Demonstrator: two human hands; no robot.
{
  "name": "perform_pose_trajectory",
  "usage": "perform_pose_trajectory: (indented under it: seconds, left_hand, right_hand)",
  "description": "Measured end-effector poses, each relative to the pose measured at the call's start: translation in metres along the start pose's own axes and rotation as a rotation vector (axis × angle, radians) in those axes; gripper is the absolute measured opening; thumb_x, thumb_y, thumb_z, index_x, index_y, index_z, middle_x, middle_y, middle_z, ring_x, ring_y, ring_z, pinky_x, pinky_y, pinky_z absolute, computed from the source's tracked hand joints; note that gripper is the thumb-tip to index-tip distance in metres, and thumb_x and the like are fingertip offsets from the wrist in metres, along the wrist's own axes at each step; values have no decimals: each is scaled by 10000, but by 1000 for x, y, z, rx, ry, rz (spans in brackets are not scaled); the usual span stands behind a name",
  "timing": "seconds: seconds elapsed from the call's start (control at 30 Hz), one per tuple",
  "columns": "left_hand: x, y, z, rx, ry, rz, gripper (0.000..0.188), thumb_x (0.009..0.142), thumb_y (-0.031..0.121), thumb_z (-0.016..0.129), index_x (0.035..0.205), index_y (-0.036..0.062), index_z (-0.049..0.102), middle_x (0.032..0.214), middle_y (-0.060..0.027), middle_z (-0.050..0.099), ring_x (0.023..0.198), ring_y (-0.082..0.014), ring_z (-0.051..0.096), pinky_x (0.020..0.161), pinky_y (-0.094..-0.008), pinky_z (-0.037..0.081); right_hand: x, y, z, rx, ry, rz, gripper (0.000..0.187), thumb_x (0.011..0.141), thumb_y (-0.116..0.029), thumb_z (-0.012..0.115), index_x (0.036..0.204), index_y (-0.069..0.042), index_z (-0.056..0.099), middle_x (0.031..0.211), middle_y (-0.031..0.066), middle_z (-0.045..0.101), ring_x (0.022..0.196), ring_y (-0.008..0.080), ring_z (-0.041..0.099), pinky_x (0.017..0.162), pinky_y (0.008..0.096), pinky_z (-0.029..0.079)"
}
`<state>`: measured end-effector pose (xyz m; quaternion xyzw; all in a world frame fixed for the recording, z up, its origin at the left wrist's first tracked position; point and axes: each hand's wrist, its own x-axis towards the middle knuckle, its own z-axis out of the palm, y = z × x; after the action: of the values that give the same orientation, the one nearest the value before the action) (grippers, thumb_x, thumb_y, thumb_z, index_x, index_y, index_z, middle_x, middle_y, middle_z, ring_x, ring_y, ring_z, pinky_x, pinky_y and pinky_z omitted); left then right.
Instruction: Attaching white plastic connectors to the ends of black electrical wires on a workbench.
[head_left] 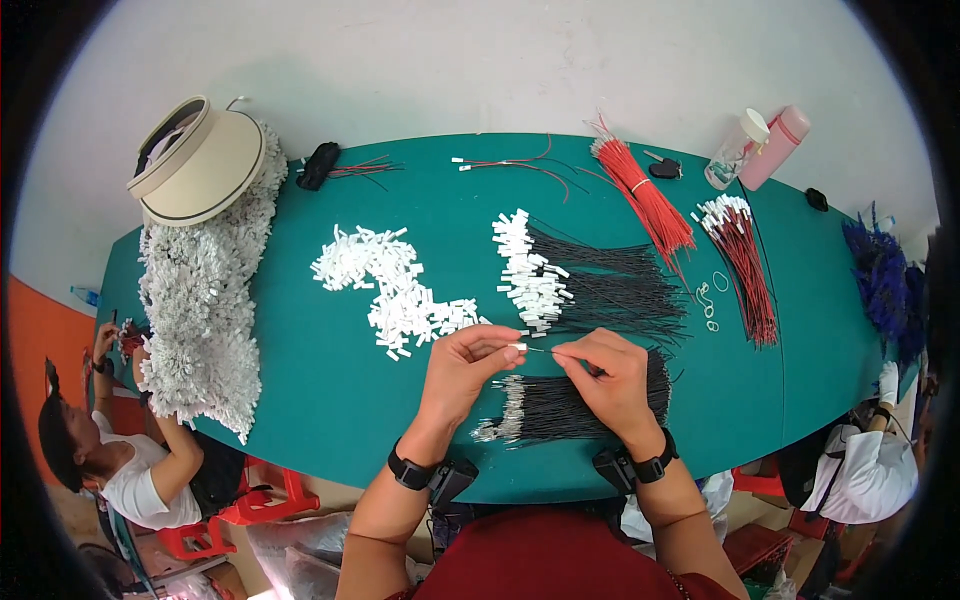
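1. Left hand (468, 365): thumb and fingertips pinch a small white connector (519, 346) above the bench (300, 385), apparently to steady it in line with the wire.
2. Right hand (612, 372): thumb and forefinger grip a thin black wire (541, 350) near the connector, probably because a short free length bends less.
3. Loose white connectors (392, 285): heaped leftward, seemingly for the left hand's reach.
4. Metal-tipped black wires (575, 405): laid parallel nearest the person, tips leftward, likely for orderly pickup.
5. Connector-ended black wires (615, 290): beyond the hands, similarly aligned.

Across the table (320, 430)
Loose connectors (408, 312) lie left of the wires (610, 300), bottles (777, 150) behind at right, a visor (212, 170) on the far-left heap (200, 320).
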<state>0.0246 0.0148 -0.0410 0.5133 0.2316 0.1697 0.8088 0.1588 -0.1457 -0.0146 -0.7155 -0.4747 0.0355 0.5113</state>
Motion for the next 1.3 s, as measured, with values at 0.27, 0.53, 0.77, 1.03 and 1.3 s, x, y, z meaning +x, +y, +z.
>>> perform_pose_trajectory:
  seconds: [0.27, 0.53, 0.77, 1.03, 1.3]
  left_hand:
    - [0, -2, -1, 40, 22, 12, 139, 882, -21, 738, 1020, -37, 731, 935, -114, 743, 832, -160, 715, 765, -262, 573]
    - [1, -3, -2, 75, 15, 7, 125, 877, -6, 750, 1000, -29, 742, 914, -97, 742, 802, -140, 705, 747, -252, 566]
    - [0, -2, -1, 80, 20, 4, 122, 877, -4, 751, 997, -24, 745, 912, -94, 742, 796, -137, 704, 743, -252, 565]
    - [-1, -2, 0, 129, 6, 25, 114, 873, -9, 753, 986, -21, 751, 905, -95, 739, 799, -140, 704, 732, -255, 566]
    - [-2, -1, 1, 118, -5, 12, 109, 866, -28, 751, 974, -35, 749, 911, -109, 738, 799, -158, 707, 717, -261, 575]
  right_hand:
    - [0, 3, 1, 11, 33, -28, 109, 774, 13, 774, 869, -31, 746, 784, 94, 708, 685, 252, 648, 590, 342, 488]
    - [-2, 5, 2, -17, 15, -53, 109, 770, -1, 774, 869, -38, 746, 778, 85, 705, 687, 253, 647, 629, 347, 491]
    - [0, 5, 1, -44, -1, -89, 108, 771, -4, 773, 869, -43, 747, 767, 75, 699, 678, 245, 638, 627, 341, 487]
    - [1, 3, 1, -47, -14, -112, 121, 760, 4, 782, 868, -40, 748, 770, 72, 697, 681, 241, 638, 613, 337, 492]
    - [-1, 3, 2, 28, -12, -60, 115, 768, 4, 782, 872, -31, 746, 788, 90, 699, 707, 248, 657, 614, 334, 510]
